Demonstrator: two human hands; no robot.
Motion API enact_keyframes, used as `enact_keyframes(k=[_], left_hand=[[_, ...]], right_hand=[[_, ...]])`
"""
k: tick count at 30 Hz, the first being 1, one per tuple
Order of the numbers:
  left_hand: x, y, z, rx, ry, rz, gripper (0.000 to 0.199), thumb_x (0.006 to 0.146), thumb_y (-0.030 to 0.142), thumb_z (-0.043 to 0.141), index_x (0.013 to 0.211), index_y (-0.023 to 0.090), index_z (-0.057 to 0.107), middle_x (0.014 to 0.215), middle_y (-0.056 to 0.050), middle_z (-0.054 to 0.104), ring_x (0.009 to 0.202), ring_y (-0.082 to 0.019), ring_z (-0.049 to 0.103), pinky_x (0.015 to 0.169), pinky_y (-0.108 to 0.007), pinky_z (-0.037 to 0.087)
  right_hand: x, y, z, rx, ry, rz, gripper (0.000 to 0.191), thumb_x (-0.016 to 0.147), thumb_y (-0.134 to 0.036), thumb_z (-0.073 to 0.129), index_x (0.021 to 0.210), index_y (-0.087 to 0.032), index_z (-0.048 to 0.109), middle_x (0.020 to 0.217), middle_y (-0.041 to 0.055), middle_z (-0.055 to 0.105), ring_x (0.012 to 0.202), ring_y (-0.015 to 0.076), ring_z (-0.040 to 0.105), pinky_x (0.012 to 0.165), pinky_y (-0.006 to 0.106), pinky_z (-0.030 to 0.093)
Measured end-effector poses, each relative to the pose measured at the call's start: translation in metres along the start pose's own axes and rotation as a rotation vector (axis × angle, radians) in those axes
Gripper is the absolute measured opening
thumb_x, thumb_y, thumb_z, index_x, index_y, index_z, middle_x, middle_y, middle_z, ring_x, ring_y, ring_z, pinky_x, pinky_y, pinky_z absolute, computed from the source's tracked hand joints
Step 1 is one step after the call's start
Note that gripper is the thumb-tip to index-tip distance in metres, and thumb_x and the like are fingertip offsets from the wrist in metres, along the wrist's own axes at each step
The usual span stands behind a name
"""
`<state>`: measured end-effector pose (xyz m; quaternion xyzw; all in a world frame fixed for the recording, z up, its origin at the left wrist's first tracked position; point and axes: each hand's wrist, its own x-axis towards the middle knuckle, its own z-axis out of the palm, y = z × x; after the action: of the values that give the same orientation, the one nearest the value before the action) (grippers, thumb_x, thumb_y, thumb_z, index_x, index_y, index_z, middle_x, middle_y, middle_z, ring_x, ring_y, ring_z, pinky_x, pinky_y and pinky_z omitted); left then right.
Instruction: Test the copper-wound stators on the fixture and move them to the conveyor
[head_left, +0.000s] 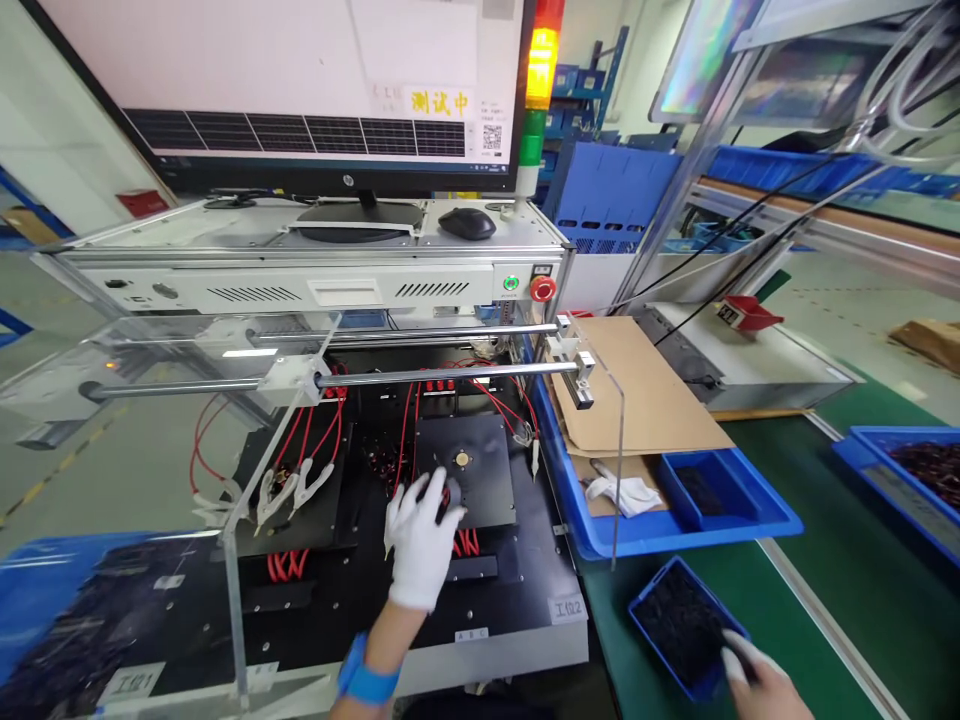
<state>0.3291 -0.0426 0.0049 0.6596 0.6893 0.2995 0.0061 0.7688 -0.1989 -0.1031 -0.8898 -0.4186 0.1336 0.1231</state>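
Small blue bin (686, 625) of dark parts

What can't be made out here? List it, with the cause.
- Head view: the part under the left hand on the black plate is covered by the gloved fingers.
- Right hand is cut off by the bottom edge; its grip cannot be told.
- Contents of the small blue bin are too dark and small.
- Monitor text is too small.
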Motion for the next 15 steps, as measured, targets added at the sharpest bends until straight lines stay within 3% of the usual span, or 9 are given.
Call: enact_keyframes(k=[2, 5, 8, 12, 15], left_hand=[[0.036, 0.011, 0.013, -0.041, 0.006, 0.069, 0.050, 0.072, 0.025, 0.060, 0.121, 0.024, 0.050, 0.116, -0.010, 0.056, 0.116, -0.028, 0.043, 0.103, -0.047, 0.027], [0.066, 0.014, 0.024, -0.064, -0.130, 0.336, 0.047, 0.071, 0.011, 0.054, 0.113, 0.029, 0.056, 0.093, -0.003, 0.066, 0.109, -0.025, 0.049, 0.105, -0.051, 0.021], [0.071, 0.010, 0.025, -0.027, -0.166, 0.522, 0.052, 0.073, 0.004, 0.045, 0.115, 0.033, 0.054, 0.078, 0.000, 0.067, 0.103, -0.023, 0.052, 0.104, -0.055, 0.016], [0.070, -0.002, 0.021, 0.042, -0.121, 0.595, 0.050, 0.077, 0.005, 0.040, 0.118, 0.031, 0.052, 0.070, 0.000, 0.066, 0.100, -0.023, 0.054, 0.102, -0.055, 0.021], [0.079, -0.012, 0.020, 0.042, -0.088, 0.616, 0.043, 0.078, 0.008, 0.042, 0.109, 0.033, 0.059, 0.066, 0.000, 0.066, 0.101, -0.024, 0.055, 0.101, -0.056, 0.021]], right_hand=[[0.013, -0.015, 0.010, -0.073, -0.019, -0.084, 0.057, 0.073, -0.047, 0.030, 0.109, -0.013, 0.060, 0.109, 0.0169, 0.060, 0.100, 0.0327, 0.057, 0.078, 0.042, 0.049], [0.031, -0.035, 0.025, -0.165, -0.062, -0.166, 0.059, 0.078, -0.043, 0.027, 0.114, -0.005, 0.055, 0.110, 0.0203, 0.057, 0.101, 0.0312, 0.056, 0.083, 0.039, 0.046], [0.037, -0.040, 0.030, -0.200, -0.087, -0.154, 0.054, 0.080, -0.040, 0.027, 0.112, -0.008, 0.057, 0.112, 0.0182, 0.058, 0.097, 0.0295, 0.058, 0.080, 0.038, 0.046], [0.034, -0.038, 0.022, -0.183, -0.114, -0.091, 0.050, 0.081, -0.042, 0.028, 0.109, -0.017, 0.061, 0.110, 0.0138, 0.060, 0.094, 0.0303, 0.059, 0.074, 0.037, 0.047], [0.032, -0.040, 0.014, -0.158, -0.112, -0.048, 0.049, 0.080, -0.047, 0.031, 0.106, -0.021, 0.063, 0.111, 0.0120, 0.061, 0.091, 0.0307, 0.060, 0.070, 0.037, 0.048]])
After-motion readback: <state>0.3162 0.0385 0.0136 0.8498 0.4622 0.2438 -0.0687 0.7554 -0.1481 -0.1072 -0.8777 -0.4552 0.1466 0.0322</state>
